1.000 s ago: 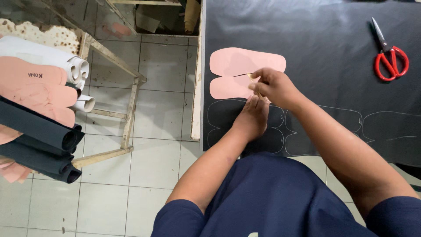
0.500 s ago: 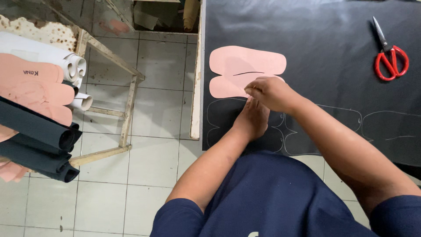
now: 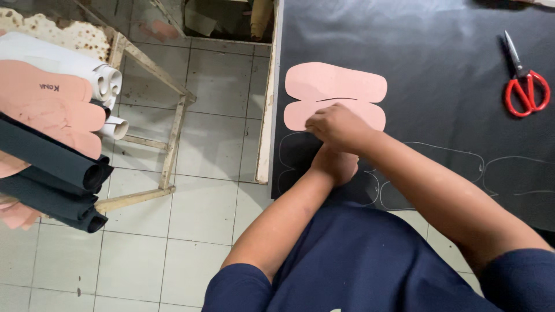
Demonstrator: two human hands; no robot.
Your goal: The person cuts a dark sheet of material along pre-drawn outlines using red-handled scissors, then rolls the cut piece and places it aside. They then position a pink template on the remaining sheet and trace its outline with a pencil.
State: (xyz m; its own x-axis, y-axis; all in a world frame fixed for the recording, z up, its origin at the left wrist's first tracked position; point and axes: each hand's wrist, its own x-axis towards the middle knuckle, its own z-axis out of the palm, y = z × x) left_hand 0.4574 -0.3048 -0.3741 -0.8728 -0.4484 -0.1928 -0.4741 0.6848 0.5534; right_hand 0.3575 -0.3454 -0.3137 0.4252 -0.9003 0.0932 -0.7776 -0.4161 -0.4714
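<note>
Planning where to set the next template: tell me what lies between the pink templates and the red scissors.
In the head view, only bare black sheet lies between the pink templates and the red scissors; the chalk outlines run lower down.

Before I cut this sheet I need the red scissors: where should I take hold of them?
Probably by the red loop handles of the scissors, from the near side. They lie flat on the black sheet, loops toward the person and blades pointing away, clear of both hands.
</note>
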